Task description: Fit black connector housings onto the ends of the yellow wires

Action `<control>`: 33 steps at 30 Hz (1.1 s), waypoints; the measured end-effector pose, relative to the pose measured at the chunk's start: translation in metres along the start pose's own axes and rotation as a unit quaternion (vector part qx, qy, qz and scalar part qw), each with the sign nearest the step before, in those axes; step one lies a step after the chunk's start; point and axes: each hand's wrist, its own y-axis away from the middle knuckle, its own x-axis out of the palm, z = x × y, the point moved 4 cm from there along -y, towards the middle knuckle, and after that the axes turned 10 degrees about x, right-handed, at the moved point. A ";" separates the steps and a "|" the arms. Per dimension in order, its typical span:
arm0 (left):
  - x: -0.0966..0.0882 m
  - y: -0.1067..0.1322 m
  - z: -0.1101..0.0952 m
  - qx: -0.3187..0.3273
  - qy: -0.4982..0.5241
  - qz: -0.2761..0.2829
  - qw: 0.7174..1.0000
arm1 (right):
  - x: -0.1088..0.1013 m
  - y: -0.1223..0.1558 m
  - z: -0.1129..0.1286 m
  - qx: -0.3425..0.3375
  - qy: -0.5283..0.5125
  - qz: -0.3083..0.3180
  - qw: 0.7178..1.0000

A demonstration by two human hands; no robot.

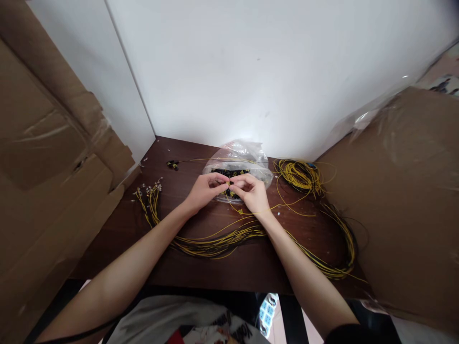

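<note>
My left hand (208, 191) and my right hand (252, 192) meet at the middle of the desk, thumbs and forefingers pinched together. Between the fingertips is a small yellow piece (228, 183), too small to make out fully. Just behind and below the hands lies a clear plastic bag (238, 152), holding several small black and yellow parts (234, 172). A thin yellow wire (233, 206) hangs below the fingers, with a small yellow part (240, 211) on it. Under both forearms stretches a long bundle of yellow and black wires (215, 246).
A coiled bundle of yellow wires (301, 177) lies at the back right. Small black and yellow parts (172, 165) sit at the back left. White-tipped wire ends (152, 188) fan out on the brown desk (251, 274). Cardboard stands at left (46, 143) and right (405, 200); a white wall (229, 71) is behind.
</note>
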 end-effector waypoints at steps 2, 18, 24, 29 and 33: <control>0.000 0.000 0.000 0.000 -0.002 -0.004 1.000 | -0.001 0.000 0.003 -0.028 0.028 0.000 0.999; 0.002 0.002 0.000 -0.002 -0.024 -0.017 1.000 | -0.001 0.007 0.011 -0.030 0.066 -0.032 0.997; 0.001 0.003 0.003 0.011 -0.059 -0.029 0.998 | -0.001 0.005 0.007 -0.017 0.070 -0.012 0.997; 0.000 0.002 0.002 0.017 -0.059 -0.032 0.998 | 0.000 0.003 0.004 -0.008 0.051 -0.010 0.999; 0.001 0.002 0.001 0.015 -0.034 -0.038 0.999 | 0.000 0.002 0.003 -0.002 0.034 0.001 0.999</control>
